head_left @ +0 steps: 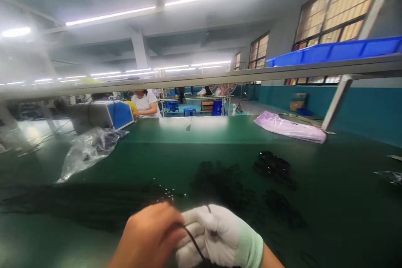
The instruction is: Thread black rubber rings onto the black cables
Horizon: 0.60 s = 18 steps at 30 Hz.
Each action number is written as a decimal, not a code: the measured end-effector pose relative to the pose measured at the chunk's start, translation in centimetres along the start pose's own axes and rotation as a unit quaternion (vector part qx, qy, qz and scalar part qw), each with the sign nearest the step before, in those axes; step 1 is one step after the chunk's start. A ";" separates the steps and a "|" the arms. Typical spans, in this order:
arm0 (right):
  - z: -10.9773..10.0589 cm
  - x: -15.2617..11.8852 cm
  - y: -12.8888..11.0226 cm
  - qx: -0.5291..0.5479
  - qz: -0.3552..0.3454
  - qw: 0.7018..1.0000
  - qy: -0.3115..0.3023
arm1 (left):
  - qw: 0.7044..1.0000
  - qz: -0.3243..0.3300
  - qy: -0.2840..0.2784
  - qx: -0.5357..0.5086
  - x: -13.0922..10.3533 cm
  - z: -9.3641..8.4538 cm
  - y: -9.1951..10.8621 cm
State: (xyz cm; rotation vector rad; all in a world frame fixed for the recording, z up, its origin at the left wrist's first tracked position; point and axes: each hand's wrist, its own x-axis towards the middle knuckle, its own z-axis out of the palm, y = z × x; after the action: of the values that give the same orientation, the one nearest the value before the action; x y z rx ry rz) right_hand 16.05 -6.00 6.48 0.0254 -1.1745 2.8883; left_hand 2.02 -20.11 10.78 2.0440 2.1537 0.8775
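A thin black cable [195, 243] runs between my two hands at the bottom of the view. My bare left hand [150, 232] is closed, pinching the cable near its upper end, and is slightly blurred. My right hand [216, 234] wears a white glove with a pale green cuff; its fingers curl around the same cable, whose lower part passes out of sight below. Just beyond my hands, a bundle of long black cables [94, 205] lies to the left, with small shiny tips [166, 192] at its right end. Dark looped pieces [222, 184] lie further right.
Black glossy items [274, 168] lie on the green table [176, 155]. A clear plastic bag [92, 148] and a blue-grey machine [119, 114] stand left, a pink bag [289, 127] back right. An overhead shelf carries a blue tray [339, 51]. A person [147, 104] sits beyond.
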 end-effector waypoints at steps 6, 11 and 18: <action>0.9 0.7 1.5 0.001 0.016 0.999 -0.039 | 0.990 -0.072 -0.015 -0.118 4.4 -0.7 0.3; 0.4 0.8 2.1 0.012 -0.015 1.000 -0.008 | 0.972 -0.092 -0.065 -0.206 4.9 2.5 -1.9; 0.3 -0.2 -0.3 0.104 -0.154 0.982 0.028 | 0.996 -0.072 -0.038 0.037 0.7 7.2 -5.6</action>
State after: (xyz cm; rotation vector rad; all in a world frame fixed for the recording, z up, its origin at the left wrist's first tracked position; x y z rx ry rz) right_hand 16.29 -5.98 6.89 0.1177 -0.7756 2.7004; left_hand -0.20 -16.62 2.65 1.8902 2.2906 0.7007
